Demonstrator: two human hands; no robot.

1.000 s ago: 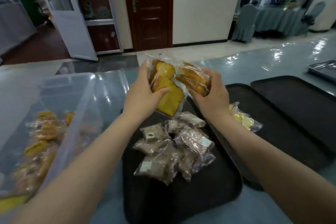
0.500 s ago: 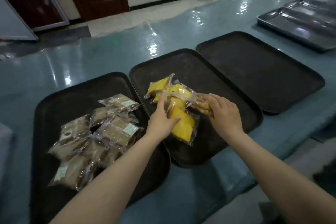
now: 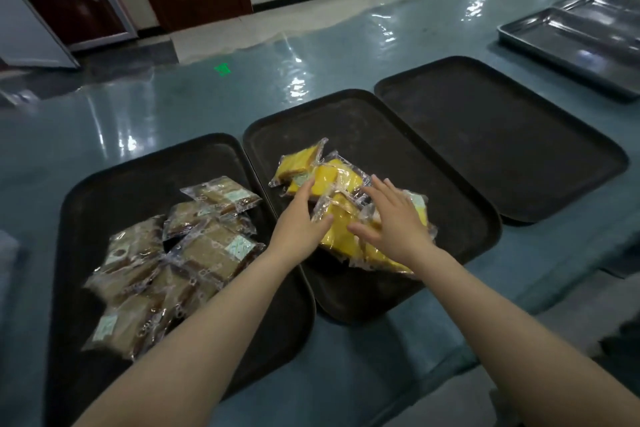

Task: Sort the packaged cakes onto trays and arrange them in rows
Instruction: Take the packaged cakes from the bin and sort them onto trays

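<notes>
Several yellow packaged cakes (image 3: pixel 341 180) lie in a loose heap on the middle black tray (image 3: pixel 398 146). My left hand (image 3: pixel 301 222) rests at the heap's left side, fingers touching a wrapper. My right hand (image 3: pixel 398 222) lies flat over the heap with its fingers spread, holding nothing. Several brown packaged cakes (image 3: pixel 204 246) sit piled on the left black tray (image 3: pixel 138 177). The right black tray (image 3: pixel 502 135) is bare.
The trays lie side by side on a table with a shiny blue-green cover (image 3: pixel 207 97). Metal trays (image 3: pixel 571 35) stand at the far right. The table's near edge runs just below the trays, with floor beyond at the lower right.
The yellow cakes came down from in front of me onto the middle tray. Both hands let go of them and opened; my view swung right, away from the clear bin.
</notes>
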